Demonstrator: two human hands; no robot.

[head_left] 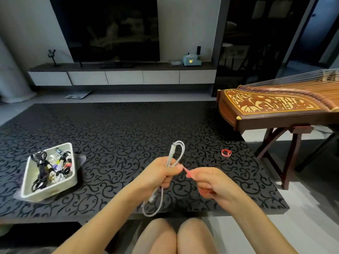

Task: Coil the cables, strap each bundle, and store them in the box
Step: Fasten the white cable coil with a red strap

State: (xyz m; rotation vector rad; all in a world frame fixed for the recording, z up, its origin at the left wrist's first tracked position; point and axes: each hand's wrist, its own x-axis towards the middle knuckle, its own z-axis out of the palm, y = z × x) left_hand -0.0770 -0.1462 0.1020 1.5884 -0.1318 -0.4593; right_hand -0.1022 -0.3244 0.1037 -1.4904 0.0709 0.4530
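left hand (161, 176) fisted round folded white cable (170, 162), right hand (211, 182) pinching pink strap (189, 174) beside it

White cable (169, 159) partly hidden in left hand (161, 176), pink strap (187, 174) in right hand (214, 186), zither (271, 105) cut off

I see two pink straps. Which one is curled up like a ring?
The curled pink strap lying untouched on the black patterned table. The other pink strap is pinched in the right hand, pulled out straight.
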